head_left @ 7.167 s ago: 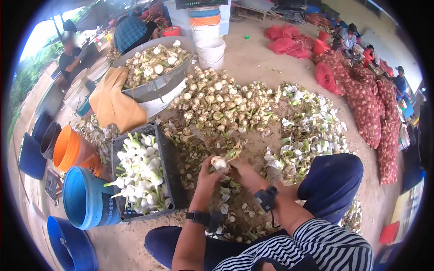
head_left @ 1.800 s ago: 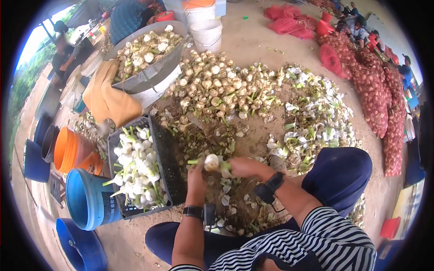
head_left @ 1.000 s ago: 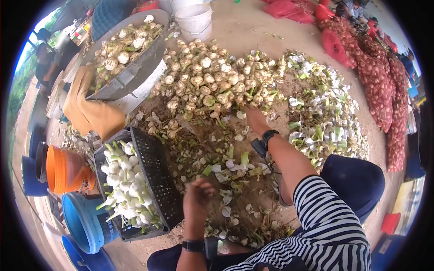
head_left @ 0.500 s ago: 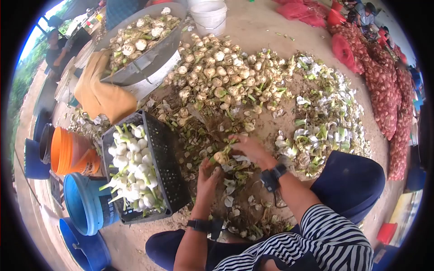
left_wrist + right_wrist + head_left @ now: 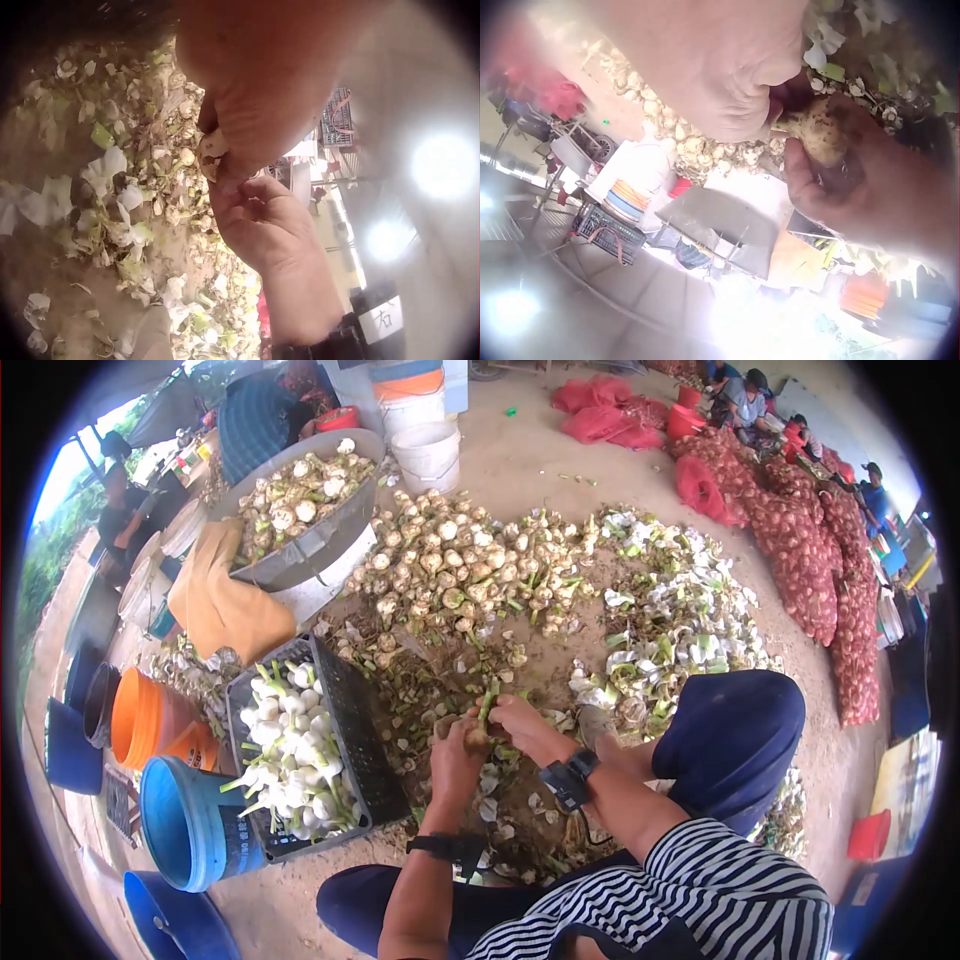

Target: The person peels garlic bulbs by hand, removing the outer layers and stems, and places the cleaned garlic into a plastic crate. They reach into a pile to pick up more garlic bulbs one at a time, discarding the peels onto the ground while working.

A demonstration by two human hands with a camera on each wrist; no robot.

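Note:
A brownish, unpeeled garlic bulb point(image 5: 821, 135) with a green stalk point(image 5: 489, 702) is between both hands, over the littered ground. My left hand point(image 5: 456, 762) grips the bulb, its fingers and thumb curled round it in the right wrist view. At the stalk end, my right hand point(image 5: 522, 724) pinches with thumb and fingers; the fingertips are partly hidden behind the hand in the right wrist view. To the left stands a black crate point(image 5: 378, 785) filled with white peeled garlic point(image 5: 300, 750). Beyond the hands lies a heap of unpeeled garlic point(image 5: 460, 560).
Stripped skins point(image 5: 690, 610) lie in a broad pile at the right. An orange bucket point(image 5: 135, 720) and a blue bucket point(image 5: 170, 830) stand left of the crate. A grey tub point(image 5: 330, 565) of garlic is behind. Red net sacks point(image 5: 800, 560) and people are farther off.
An earlier bulb has left the hands. The right hand reached into the heap, then came back; a fresh unpeeled bulb is now held close between both hands.

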